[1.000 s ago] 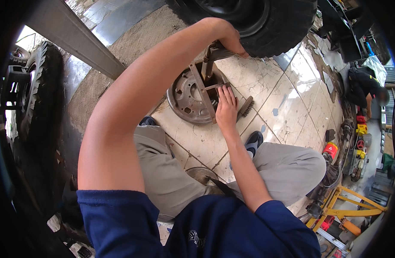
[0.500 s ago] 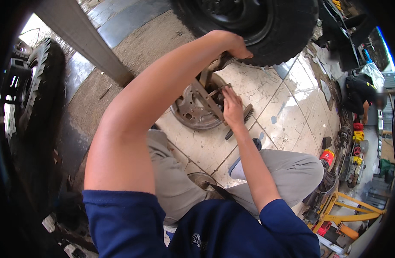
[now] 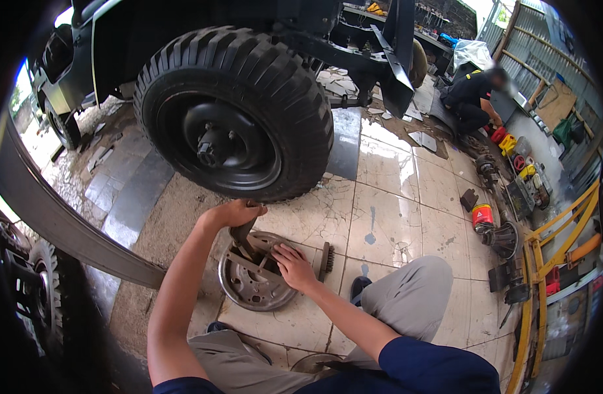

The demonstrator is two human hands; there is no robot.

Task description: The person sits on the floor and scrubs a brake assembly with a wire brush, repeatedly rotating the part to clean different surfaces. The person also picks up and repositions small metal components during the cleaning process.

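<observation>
A round metal plate with holes (image 3: 249,297), like a brake backing plate, lies on the tiled floor before me. Flat metal bars (image 3: 257,269) cross its top. My left hand (image 3: 230,215) is closed around the upper end of an upright brownish tool (image 3: 243,238), whose lower end meets the parts on the plate; its exact kind cannot be made out. Stretched over the plate's right side, my right hand (image 3: 293,265) lies with its fingers on the bars, steadying nothing visible in its palm. A wire brush (image 3: 326,261) rests on the tiles just right of that hand.
A big vehicle wheel (image 3: 236,118) stands just beyond the plate. A grey post (image 3: 85,223) slants along the left. At right are a red can (image 3: 482,215), axle parts and a yellow frame (image 3: 534,276). Another person (image 3: 472,102) crouches at the far right.
My view has tilted up and back, showing more of the wheel and vehicle. My left hand has come lower over the plate with the tool; the right stays on the bars.
</observation>
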